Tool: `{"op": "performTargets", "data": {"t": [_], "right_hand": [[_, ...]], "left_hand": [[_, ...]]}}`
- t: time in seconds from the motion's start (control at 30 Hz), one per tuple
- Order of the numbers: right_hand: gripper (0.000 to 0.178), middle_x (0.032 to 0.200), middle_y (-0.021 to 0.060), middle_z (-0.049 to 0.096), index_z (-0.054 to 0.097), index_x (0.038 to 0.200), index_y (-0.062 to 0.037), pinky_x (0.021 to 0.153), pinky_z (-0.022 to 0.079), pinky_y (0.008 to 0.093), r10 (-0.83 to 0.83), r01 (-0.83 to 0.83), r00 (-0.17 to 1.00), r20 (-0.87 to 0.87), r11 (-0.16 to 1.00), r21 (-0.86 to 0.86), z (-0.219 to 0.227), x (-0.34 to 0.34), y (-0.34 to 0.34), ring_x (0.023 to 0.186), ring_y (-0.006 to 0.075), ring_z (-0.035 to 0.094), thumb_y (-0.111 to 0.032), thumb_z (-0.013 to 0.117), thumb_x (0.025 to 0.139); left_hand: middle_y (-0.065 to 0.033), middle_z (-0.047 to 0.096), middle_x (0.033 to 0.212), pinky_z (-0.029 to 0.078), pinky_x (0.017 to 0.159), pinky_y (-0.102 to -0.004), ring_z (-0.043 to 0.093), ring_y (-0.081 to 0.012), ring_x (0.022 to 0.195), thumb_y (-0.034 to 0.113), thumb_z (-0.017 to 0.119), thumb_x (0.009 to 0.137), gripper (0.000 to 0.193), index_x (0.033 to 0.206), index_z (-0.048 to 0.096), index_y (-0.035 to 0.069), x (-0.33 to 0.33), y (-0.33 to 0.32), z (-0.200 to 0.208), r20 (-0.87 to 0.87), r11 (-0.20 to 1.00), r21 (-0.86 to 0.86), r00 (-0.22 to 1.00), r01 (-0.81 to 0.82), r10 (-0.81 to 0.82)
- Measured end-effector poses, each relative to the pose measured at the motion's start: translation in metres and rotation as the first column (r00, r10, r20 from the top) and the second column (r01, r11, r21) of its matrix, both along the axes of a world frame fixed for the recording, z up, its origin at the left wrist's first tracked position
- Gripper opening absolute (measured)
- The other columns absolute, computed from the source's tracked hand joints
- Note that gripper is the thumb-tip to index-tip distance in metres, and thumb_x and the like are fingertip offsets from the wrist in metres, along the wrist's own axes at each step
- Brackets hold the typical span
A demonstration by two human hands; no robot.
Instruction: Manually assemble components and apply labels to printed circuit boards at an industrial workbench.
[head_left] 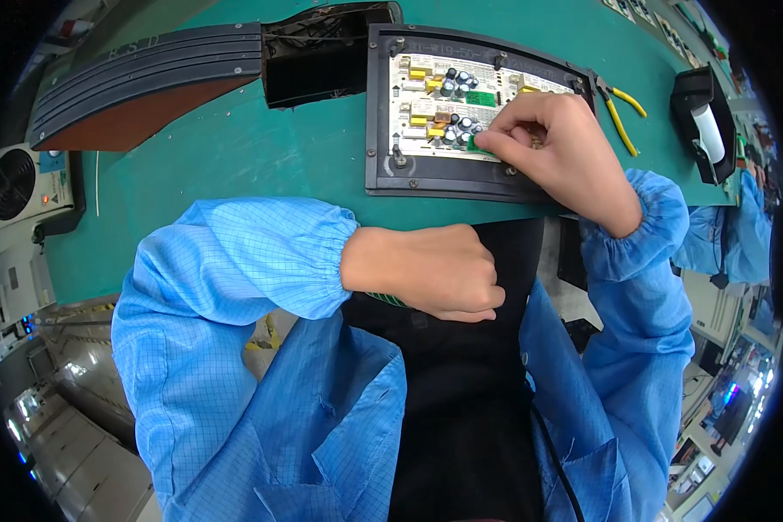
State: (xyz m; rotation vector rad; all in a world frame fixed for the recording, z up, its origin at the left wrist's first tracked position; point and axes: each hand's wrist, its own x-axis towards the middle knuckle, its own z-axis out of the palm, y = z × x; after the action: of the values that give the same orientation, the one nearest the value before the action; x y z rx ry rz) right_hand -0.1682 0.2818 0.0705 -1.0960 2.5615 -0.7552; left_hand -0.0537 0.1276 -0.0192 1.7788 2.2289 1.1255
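Note:
A black frame (377,113) lies on the green table, holding white circuit boards (426,150) with yellow parts, dark round capacitors and a small green board (481,99). Over its lower right part, my right hand (561,143) is closed in a pinch, thumb and finger at another small green circuit board (473,143) by the capacitors. Part of the white boards is hidden beneath that hand. My left hand (444,271) is curled into a fist by the table's front edge, above my lap; whatever is in it, if anything, is out of sight.
Yellow-handled cutters (620,117) lie right of the frame. Farther right stands a black holder with a white roll (707,130). A long black ridged bin (148,83) and an open black box (313,74) are at the back left. A fan unit (26,184) stands far left.

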Motion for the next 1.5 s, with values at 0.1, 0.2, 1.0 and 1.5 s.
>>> {"op": "performTargets", "data": {"t": [0.1,0.2,1.0,1.5], "right_hand": [[0.022,0.065,0.0069,0.055,0.071,0.084,0.0070,0.053,0.039,0.0307,-0.047,0.048,0.999,0.006,0.999,-0.013,-0.005,0.002,-0.003,0.058,0.0118,0.045,-0.014,0.080,0.085],[0.024,0.062,0.0091,0.055,0.073,0.084,0.0059,0.054,0.042,0.0338,-0.059,0.059,0.998,-0.007,0.998,0.018,-0.007,0.001,-0.004,0.055,0.0175,0.048,-0.017,0.080,0.084],[0.029,0.075,0.0105,0.060,0.063,0.080,0.0007,0.068,0.044,0.0377,0.102,-0.069,0.829,-0.551,0.994,0.079,-0.007,-0.009,-0.003,0.075,0.0266,0.056,-0.016,0.086,0.074],[0.045,0.111,0.0183,0.063,0.068,0.113,-0.0020,0.079,0.051,0.0424,0.030,0.004,0.992,0.121,0.963,-0.269,-0.040,0.140,0.121,0.095,0.0353,0.063,-0.009,0.080,0.070]], "left_hand": [[-0.0097,0.058,0.060,0.051,0.054,-0.0416,0.064,-0.0300,0.060,0.027,0.068,0.095,0.029,0.077,0.060,0.005,-0.001,-0.002,-0.005,-0.012,1.000,-0.014,1.000,0.003,-0.003],[-0.0097,0.060,0.061,0.052,0.055,-0.0422,0.064,-0.0304,0.061,0.027,0.068,0.095,0.029,0.078,0.060,0.005,0.001,-0.003,-0.009,-0.027,1.000,-0.013,1.000,0.007,-0.008],[-0.0108,0.061,0.064,0.053,0.058,-0.0427,0.067,-0.0312,0.066,0.025,0.066,0.096,0.025,0.085,0.060,0.004,-0.001,-0.003,-0.007,-0.026,0.999,-0.021,0.999,0.040,-0.041],[-0.0152,0.063,0.114,0.053,0.088,-0.0367,0.064,-0.0290,0.104,0.000,0.071,0.092,0.024,0.115,0.063,-0.001,-0.004,0.014,0.038,0.445,0.888,0.420,0.895,-0.186,-0.023]]}}
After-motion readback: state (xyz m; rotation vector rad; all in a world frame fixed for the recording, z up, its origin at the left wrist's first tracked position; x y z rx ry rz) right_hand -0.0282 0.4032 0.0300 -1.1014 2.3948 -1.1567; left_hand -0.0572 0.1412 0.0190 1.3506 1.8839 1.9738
